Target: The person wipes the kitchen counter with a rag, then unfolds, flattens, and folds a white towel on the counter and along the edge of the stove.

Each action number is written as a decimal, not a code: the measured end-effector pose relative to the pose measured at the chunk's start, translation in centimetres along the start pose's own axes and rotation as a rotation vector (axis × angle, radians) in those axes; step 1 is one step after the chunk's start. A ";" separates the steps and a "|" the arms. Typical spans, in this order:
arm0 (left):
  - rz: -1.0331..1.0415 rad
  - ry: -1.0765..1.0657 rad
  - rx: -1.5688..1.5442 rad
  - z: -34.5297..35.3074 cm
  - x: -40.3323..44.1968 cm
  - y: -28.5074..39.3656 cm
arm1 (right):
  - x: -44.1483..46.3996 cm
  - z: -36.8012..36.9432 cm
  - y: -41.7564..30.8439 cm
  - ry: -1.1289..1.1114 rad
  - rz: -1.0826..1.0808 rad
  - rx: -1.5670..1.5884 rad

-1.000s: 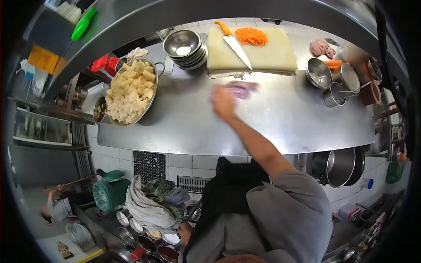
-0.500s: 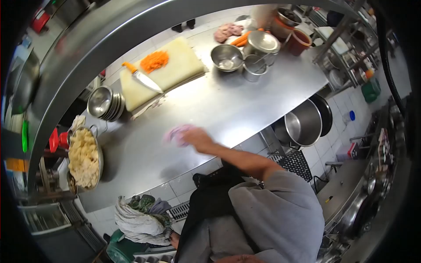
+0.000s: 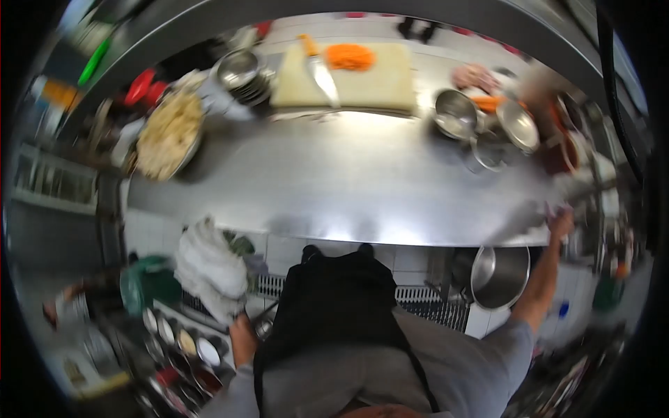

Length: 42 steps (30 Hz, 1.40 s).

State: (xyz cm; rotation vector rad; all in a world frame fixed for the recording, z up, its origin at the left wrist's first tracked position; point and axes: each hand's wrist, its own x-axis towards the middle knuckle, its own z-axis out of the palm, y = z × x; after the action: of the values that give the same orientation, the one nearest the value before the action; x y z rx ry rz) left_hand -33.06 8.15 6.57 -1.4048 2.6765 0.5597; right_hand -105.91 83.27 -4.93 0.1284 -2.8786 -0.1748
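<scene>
My right hand (image 3: 559, 223) is closed on a pinkish cloth at the right end of the steel table (image 3: 334, 181), with the arm stretched out. The cloth is mostly hidden by the hand and blurred. Low on the left, my left hand (image 3: 242, 336) is closed at the lower end of a white cloth-like bundle (image 3: 209, 268), beyond the table's front edge. Something leafy green shows beside the bundle. Nearest to my right hand on the table is a brown-red pot (image 3: 559, 155).
A cutting board (image 3: 380, 87) carries a knife (image 3: 323, 78) and shredded carrot (image 3: 350, 57). Stacked metal bowls (image 3: 240, 72) and a bowl of pale chunks (image 3: 169, 136) stand left. Metal bowls (image 3: 456, 115) and raw meat (image 3: 475, 78) sit right. Below is a large pot (image 3: 500, 279).
My right hand has swept the pinkish cloth from the middle of the table to its right end. The view has turned, and my left hand remains at the white bundle.
</scene>
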 end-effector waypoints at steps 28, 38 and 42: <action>0.332 0.486 0.022 -3.8 38.6 1.8 | -22.7 -13.2 -51.0 -0.231 -0.397 0.805; 0.689 0.679 -0.271 -11.6 40.4 2.0 | -19.6 -22.8 -64.7 -0.336 -0.822 0.988; 0.712 0.553 -0.829 -20.9 35.4 7.5 | -18.1 -30.6 -70.0 -0.474 -0.751 1.171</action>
State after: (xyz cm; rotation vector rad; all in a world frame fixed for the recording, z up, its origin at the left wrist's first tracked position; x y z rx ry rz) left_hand -57.39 -22.97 20.23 -0.6448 3.6089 1.7107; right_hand -75.61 12.58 10.95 1.5005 -2.7382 1.5155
